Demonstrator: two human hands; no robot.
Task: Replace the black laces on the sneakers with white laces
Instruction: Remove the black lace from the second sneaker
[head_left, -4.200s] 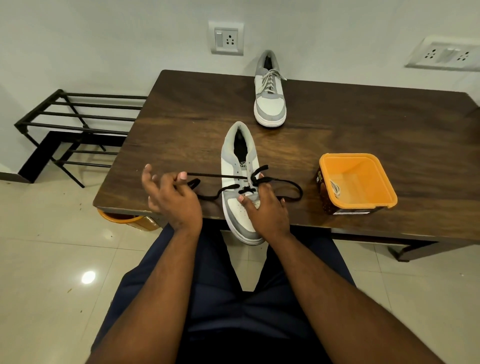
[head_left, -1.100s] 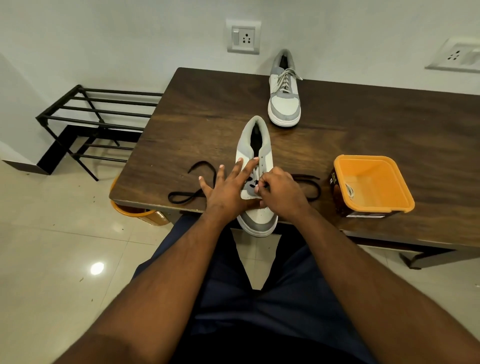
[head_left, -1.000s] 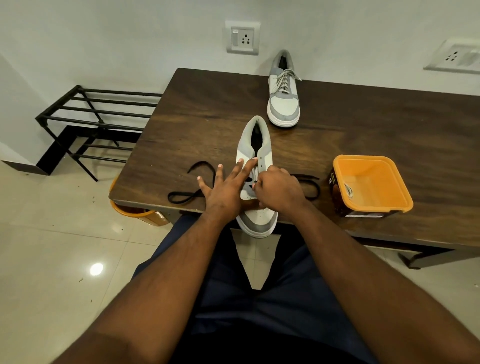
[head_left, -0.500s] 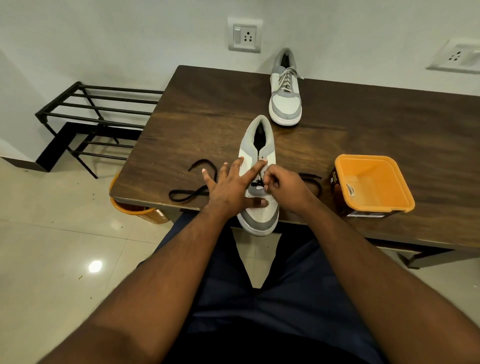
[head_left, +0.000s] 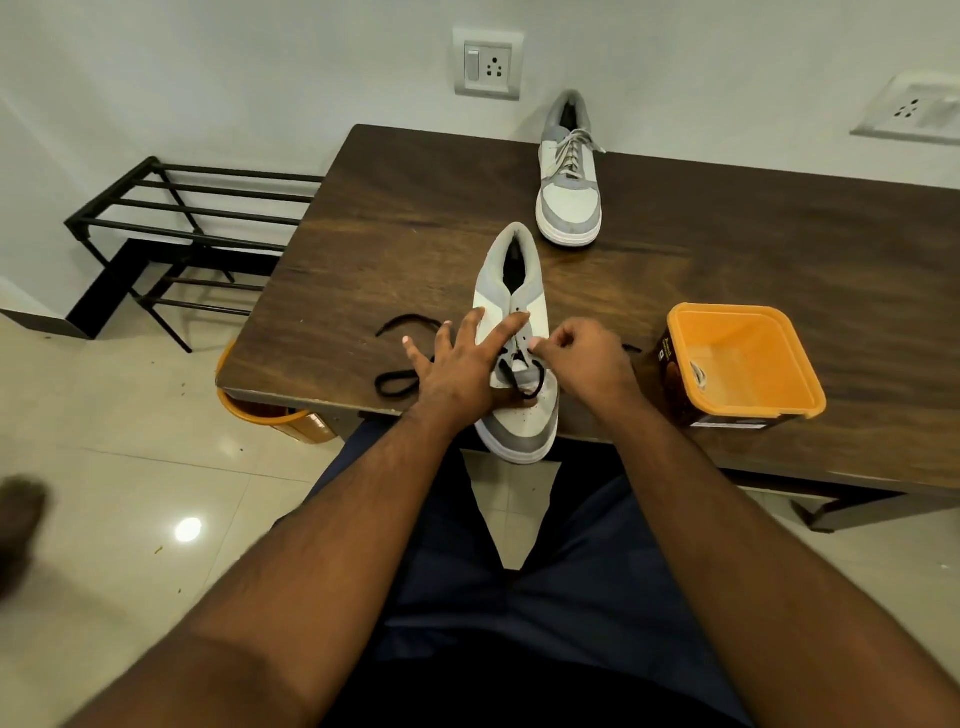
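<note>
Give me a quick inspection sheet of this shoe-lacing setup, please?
Surface: dark wooden table, scuffed grain.
Job's things: near sneaker with black lace partly pulled out; far sneaker already carries light laces.
Clutter: orange tub holding what looks like a white lace.
Hands: left hand flat, pressing the near sneaker; right hand pinching the lace at the eyelets.
Cables: nothing seen.
Surroundings: black metal rack, wall socket, tiled floor.
</note>
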